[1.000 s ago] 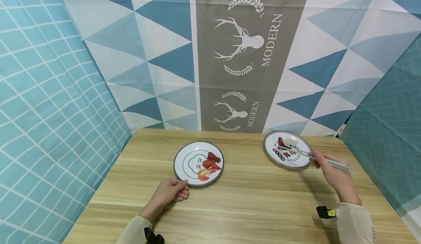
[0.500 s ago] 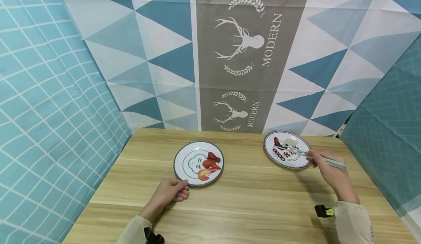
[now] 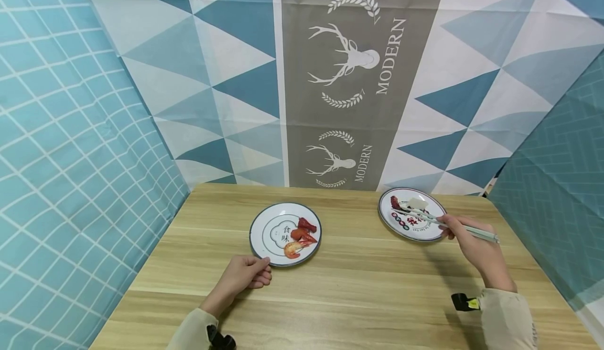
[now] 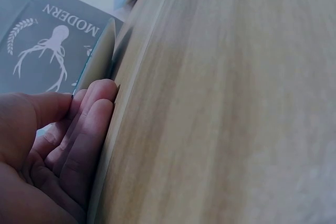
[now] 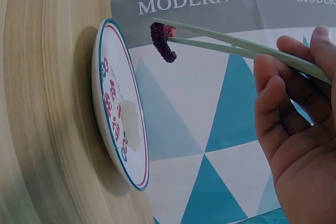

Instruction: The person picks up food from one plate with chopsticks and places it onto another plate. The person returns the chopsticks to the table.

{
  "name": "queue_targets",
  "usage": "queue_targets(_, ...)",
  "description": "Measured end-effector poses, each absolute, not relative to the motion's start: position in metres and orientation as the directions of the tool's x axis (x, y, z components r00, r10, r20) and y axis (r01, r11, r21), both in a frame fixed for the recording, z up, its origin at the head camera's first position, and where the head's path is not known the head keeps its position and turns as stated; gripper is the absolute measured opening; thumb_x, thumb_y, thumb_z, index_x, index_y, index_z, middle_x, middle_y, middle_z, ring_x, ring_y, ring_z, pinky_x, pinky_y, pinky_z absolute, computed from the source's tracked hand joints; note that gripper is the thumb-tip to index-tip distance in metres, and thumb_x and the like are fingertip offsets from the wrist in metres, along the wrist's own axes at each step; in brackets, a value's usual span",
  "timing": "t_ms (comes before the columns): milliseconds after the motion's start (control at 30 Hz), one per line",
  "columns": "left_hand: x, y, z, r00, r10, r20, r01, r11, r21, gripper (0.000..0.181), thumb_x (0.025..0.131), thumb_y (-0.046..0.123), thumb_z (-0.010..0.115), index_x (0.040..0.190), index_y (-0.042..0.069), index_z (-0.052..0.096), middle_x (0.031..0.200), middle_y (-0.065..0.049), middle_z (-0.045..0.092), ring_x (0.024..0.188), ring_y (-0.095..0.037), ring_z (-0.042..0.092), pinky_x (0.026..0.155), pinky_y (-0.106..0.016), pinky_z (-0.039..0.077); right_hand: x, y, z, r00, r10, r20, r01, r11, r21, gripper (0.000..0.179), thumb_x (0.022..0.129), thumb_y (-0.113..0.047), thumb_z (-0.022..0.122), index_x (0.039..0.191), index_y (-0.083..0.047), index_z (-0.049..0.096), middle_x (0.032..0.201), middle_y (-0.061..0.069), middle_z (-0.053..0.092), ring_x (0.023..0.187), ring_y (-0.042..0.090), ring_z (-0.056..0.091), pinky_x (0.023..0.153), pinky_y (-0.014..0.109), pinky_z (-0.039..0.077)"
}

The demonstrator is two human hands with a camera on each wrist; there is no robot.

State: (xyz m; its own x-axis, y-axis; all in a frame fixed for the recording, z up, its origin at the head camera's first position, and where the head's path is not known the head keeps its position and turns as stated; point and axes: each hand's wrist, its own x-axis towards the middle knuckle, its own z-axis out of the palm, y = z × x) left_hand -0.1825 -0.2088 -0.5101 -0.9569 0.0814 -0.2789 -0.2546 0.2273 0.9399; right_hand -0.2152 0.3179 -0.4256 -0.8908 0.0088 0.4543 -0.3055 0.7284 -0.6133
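Observation:
My left hand [image 3: 246, 275] pinches the near rim of the left plate [image 3: 264, 234] between thumb and fingers; in the left wrist view this plate [image 4: 100, 59] appears edge-on. On its right side lie a shrimp [image 3: 296, 249] and other red food pieces [image 3: 306, 225]. Held in my right hand [image 3: 472, 245] are pale green chopsticks [image 5: 236, 43]. Their tips grip a dark red, curled, bumpy piece like an octopus tentacle [image 5: 161, 40]. It hangs over the right plate [image 5: 107, 40], off its surface in the right wrist view. A flat white piece [image 5: 130, 124] sits on that plate.
Both plates stand on a wooden table [image 3: 349, 297], toward its back edge. A patterned cloth [image 3: 330, 77] rises behind it, with blue tiled-print cloth [image 3: 71, 130] at the left and teal cloth [image 3: 557, 172] at the right.
The chopsticks with the red curled piece have shifted left over the right plate, and my right hand has moved slightly left with them. My left hand and its plate have stayed put.

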Motion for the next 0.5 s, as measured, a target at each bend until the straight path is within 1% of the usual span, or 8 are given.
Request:
queue_targets(167, -0.1840, -0.2083, -0.5105, -0.957, 0.076, -0.281, -0.257, 0.229, 0.939, 0.037, 0.103, 0.028, 0.063, 0.095, -0.006, 0.074, 0.077, -0.007, 0.076, 0.067, -0.012, 0.073, 0.065, -0.027, 0.064, -0.2159, 0.3154, -0.4228, -0.902, 0.008, 0.432, -0.293, 0.723, -0.625, 0.037, 0.109, -0.031, 0.052, 0.107, -0.006, 0.078, 0.079, 0.000, 0.073, 0.073, 0.007, 0.060, 0.060, 0.016, 0.043)
queue_targets(300, -0.1840, -0.2083, -0.5105, -0.957, 0.075, -0.281, -0.257, 0.231, 0.938, 0.037, 0.104, 0.029, 0.063, 0.094, -0.006, 0.074, 0.077, -0.007, 0.076, 0.066, -0.012, 0.073, 0.065, -0.027, 0.064, -0.2175, 0.3137, -0.4223, -0.909, 0.007, 0.416, -0.282, 0.727, -0.627, 0.038, 0.109, -0.032, 0.051, 0.108, -0.005, 0.078, 0.079, 0.002, 0.073, 0.073, 0.004, 0.061, 0.061, 0.015, 0.044)
queue_targets(500, -0.1834, -0.2080, -0.5102, -0.956, 0.078, -0.284, -0.259, 0.234, 0.937, 0.038, 0.103, 0.029, 0.063, 0.094, -0.006, 0.074, 0.077, -0.007, 0.076, 0.066, -0.012, 0.073, 0.065, -0.027, 0.064, -0.2182, 0.3151, -0.4229, -0.916, -0.018, 0.401, -0.311, 0.662, -0.681, 0.036, 0.109, -0.027, 0.052, 0.110, 0.000, 0.076, 0.081, 0.008, 0.076, 0.070, 0.004, 0.066, 0.063, 0.013, 0.051)
